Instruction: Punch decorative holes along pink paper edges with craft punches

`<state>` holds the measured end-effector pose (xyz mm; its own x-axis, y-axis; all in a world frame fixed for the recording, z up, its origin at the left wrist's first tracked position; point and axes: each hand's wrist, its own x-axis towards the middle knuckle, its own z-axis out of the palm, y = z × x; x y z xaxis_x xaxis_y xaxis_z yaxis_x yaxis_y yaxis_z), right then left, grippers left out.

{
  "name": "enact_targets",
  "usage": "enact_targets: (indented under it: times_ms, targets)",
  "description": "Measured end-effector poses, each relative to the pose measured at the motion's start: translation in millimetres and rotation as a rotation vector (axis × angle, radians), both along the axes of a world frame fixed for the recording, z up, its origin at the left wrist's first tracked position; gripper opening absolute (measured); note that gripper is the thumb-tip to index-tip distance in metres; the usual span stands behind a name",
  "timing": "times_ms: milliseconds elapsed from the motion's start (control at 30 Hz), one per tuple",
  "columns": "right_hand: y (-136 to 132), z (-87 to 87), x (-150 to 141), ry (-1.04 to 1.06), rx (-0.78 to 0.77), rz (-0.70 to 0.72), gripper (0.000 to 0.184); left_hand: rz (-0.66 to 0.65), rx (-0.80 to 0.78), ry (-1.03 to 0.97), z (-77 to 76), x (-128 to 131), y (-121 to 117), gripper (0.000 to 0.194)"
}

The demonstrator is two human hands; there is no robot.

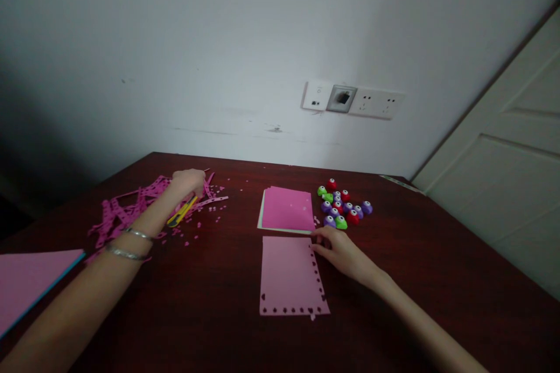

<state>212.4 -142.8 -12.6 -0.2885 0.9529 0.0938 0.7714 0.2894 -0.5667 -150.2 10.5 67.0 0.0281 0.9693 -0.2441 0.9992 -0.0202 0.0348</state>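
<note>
My left hand (190, 180) is over the far side of a heap of pink paper strips (116, 215), its fingers curled downward and mostly hidden. A yellow utility knife (182, 211) lies just below it. My right hand (336, 247) has its thumb and fingers closed at the upper right corner of a light pink paper sheet (289, 274). Small punched holes run along the sheet's bottom and right edges. Just beyond the sheet lies a stack of darker pink paper squares (286, 207), with a pale green sheet showing beneath.
Several red, green and purple craft punches (336, 207) are grouped right of the stack. Tiny pink cut-outs (199, 225) are scattered near the strips. More pink paper (35, 280) with a blue edge lies at the left. A wall with sockets (371, 104) rises behind the dark red table (210, 315).
</note>
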Motion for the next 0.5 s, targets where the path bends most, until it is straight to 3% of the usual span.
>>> enact_targets:
  times_ms: [67,200,333,500]
  targets:
    - [8.4,0.7,-0.9,-0.037,-0.027,0.02,0.017,-0.005,-0.002,0.099,9.1,25.1,-10.4,0.031]
    - [23.4,1.5,-2.2,-0.11,-0.09,0.052,0.013,-0.385,-0.101,-0.095,14.1,85.1,-41.9,0.036]
    - [31.0,1.6,-2.5,-0.152,-0.156,0.054,0.01,-0.749,-0.129,-0.339,-1.7,130.6,-65.6,0.03]
    - [30.4,2.6,-5.7,-0.149,-0.095,0.02,0.004,-0.863,-0.05,-0.431,-25.6,152.0,-70.0,0.016]
